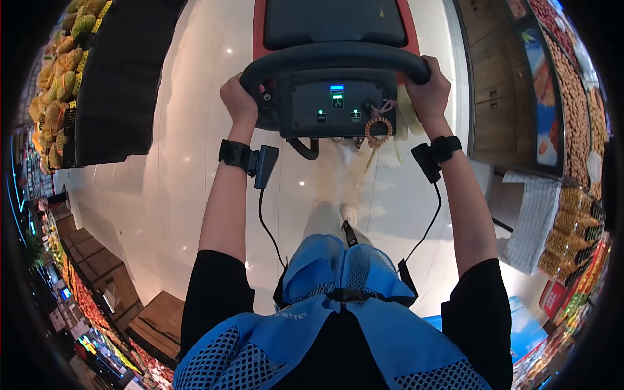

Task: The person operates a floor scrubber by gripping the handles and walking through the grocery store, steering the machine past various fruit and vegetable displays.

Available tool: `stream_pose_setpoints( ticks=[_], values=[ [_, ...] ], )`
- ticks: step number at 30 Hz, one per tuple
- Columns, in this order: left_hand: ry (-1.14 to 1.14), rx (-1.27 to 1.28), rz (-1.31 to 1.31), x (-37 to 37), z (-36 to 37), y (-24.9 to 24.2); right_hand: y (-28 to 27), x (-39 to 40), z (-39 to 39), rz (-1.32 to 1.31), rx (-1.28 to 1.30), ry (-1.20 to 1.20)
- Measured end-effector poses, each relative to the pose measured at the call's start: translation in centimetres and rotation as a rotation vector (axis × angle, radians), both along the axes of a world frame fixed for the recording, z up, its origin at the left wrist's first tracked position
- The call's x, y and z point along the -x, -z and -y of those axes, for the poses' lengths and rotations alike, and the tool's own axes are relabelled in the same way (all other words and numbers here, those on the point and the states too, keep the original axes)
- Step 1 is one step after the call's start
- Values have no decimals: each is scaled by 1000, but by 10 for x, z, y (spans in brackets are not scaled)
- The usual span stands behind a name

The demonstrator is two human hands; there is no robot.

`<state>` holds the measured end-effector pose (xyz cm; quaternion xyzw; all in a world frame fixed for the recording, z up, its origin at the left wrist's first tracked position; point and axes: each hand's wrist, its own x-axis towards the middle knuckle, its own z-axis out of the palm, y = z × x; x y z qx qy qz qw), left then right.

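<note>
Both hands up and forward, well apart, each clamped on the handlebar (pixel 335 55) of a floor-cleaning machine (pixel 333 19). Left hand (pixel 239 101) wrapped round the bar's left bend, fingers curled under. Right hand (pixel 429 88) closed over the right end, knuckles up. Arms near straight, a black wrist strap with a small box and a trailing cable on each.

Handlebar: thick black padded tube, long axis running left to right across the view, ends bowing back toward the body. Lies straight ahead of the chest, square to the line of travel; neither hand visibly nearer, grip about symmetrical.

Machine ahead of and below the bar: dark top panel with red edging on both sides. Control panel (pixel 338 104) just under the bar, between the hands: dark grey, one blue light at top, green lights below. Beaded ring with keys (pixel 378 132) hanging at the panel's lower right, near the right wrist.

Pale glossy floor (pixel 195 156) all round, ceiling lights reflected in it. Spiky yellow-green fruit (pixel 62 78) stacked on a stand far left; shelves of packaged goods (pixel 575 130) along the right. Blue mesh vest (pixel 338 312) over black sleeves at bottom of view.
</note>
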<state>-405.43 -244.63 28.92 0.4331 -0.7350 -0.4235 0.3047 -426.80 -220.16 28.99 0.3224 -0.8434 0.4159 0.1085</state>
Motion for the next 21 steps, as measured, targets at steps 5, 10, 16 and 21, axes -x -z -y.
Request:
stream_pose_setpoints(
  ticks=[5,10,16,21],
  values=[
    [4,50,54,50,36,-1,5,50,44,16,-13,13],
    [-37,2,-26,126,108,7,11,124,114,13,10,28],
    [30,323,159,190,175,24,17,186,173,38,20,50],
    [-19,141,35,250,254,32,20,241,252,64,18,74]
  ],
)
